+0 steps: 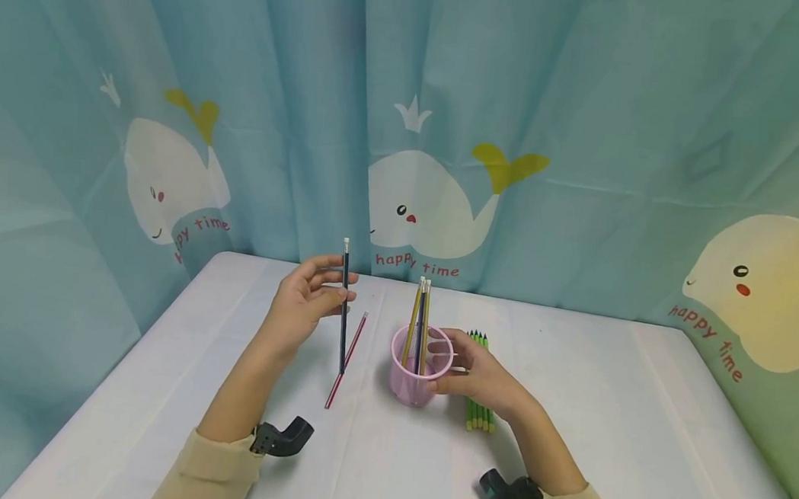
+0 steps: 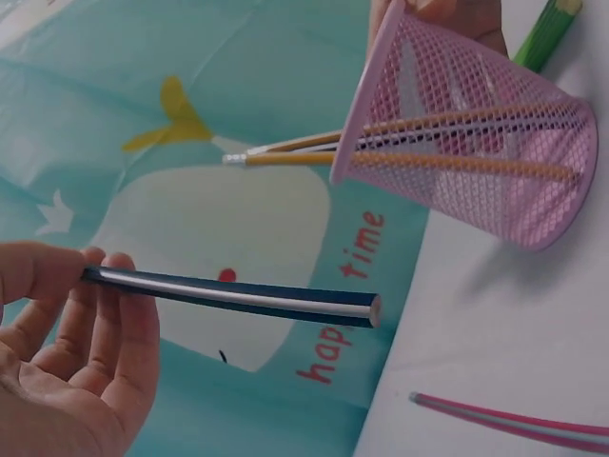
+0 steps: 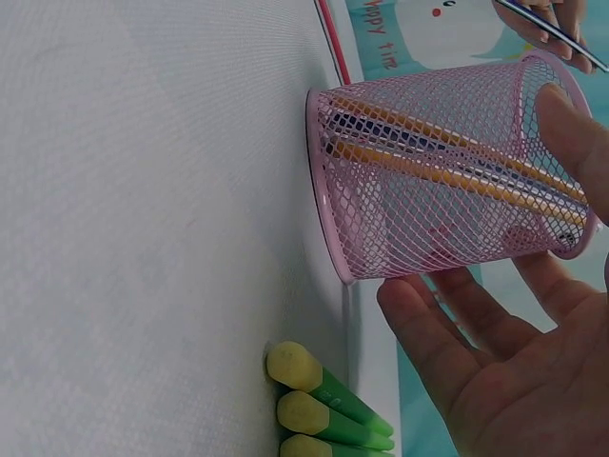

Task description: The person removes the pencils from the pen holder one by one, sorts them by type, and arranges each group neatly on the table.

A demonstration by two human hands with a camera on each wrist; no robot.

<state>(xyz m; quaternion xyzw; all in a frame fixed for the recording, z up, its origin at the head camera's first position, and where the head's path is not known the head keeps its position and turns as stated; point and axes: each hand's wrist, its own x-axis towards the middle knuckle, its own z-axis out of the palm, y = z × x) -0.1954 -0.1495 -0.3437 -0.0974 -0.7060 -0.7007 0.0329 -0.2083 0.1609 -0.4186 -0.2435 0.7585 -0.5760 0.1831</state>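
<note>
My left hand (image 1: pixel 303 297) pinches a dark blue striped pencil (image 1: pixel 343 330) between thumb and fingers. The pencil stands nearly upright, white eraser up; its lower end (image 2: pixel 375 310) looks flat and unsharpened, raised off the table. To its right is a pink mesh pencil cup (image 1: pixel 405 387) standing on the table. Two yellow pencils (image 2: pixel 457 165) and a dark one lean inside it, erasers above the rim. My right hand (image 1: pixel 484 377) holds the cup from its right side, thumb near the rim and fingers round the back. Below the left hand lies a red pencil (image 1: pixel 334 390).
Several green pencils (image 1: pixel 480 418) with yellowish ends lie side by side just right of the cup, partly behind the right hand. A white cloth covers the table (image 1: pixel 602 414). A blue-green curtain (image 1: pixel 623 179) with whale prints hangs behind its far edge.
</note>
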